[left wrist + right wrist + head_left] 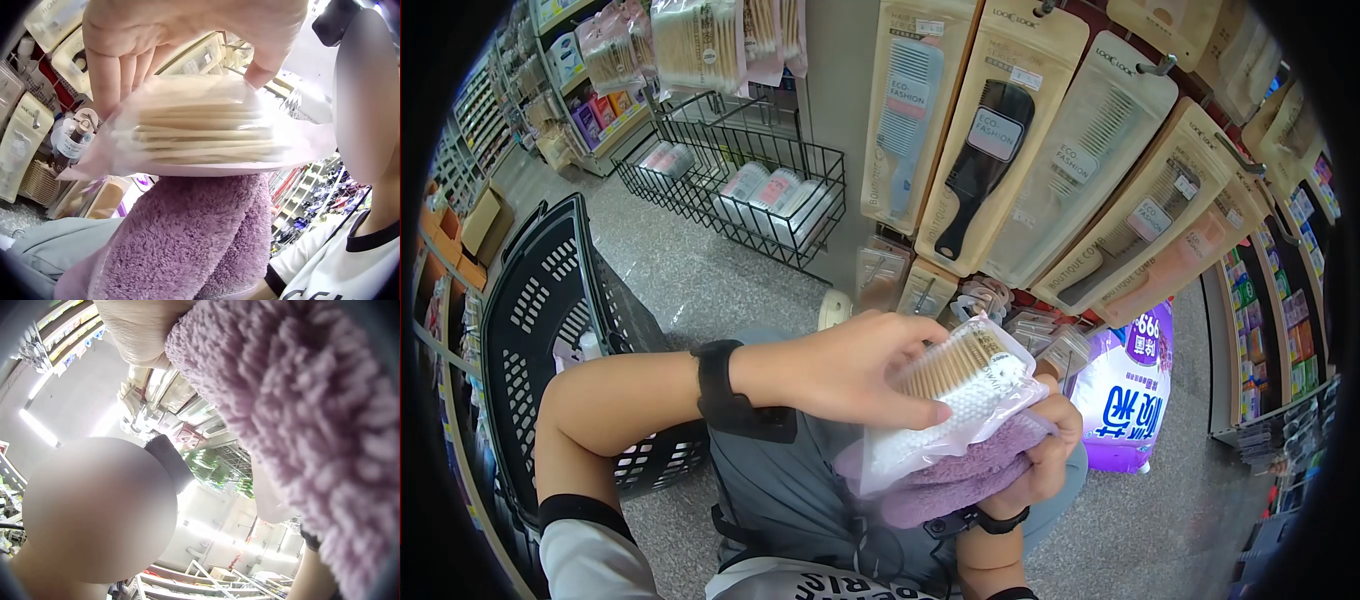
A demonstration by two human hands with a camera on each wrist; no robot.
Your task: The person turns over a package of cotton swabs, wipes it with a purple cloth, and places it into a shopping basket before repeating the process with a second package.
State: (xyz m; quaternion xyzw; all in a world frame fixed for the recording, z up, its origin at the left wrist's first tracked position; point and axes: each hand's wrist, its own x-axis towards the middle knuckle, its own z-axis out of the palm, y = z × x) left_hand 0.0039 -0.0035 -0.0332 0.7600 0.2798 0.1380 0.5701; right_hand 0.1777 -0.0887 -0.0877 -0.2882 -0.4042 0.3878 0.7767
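In the head view my left hand (pixel 840 365) grips a clear bag of cotton swabs (pixel 960 385), thumb over the front and fingers behind its upper edge. The left wrist view shows the same cotton swab bag (pixel 200 134) end-on, spanned between thumb and fingers. Directly beneath it lies a fluffy purple towel (pixel 970 475), bunched up and overlapped by the bag. My right hand (pixel 1050 455) holds this towel at its right side, fingers curled over the edge. Close up in the right wrist view, the towel (pixel 294 425) fills much of the picture.
A black shopping basket (pixel 590 270) stands at the left. Ahead, packaged combs (pixel 980 160) hang on hooks beside a wire rack (pixel 730 180) with white packs. More cotton swab bags (pixel 700 45) hang above it. A purple-and-white detergent bag (pixel 1125 400) is at the right.
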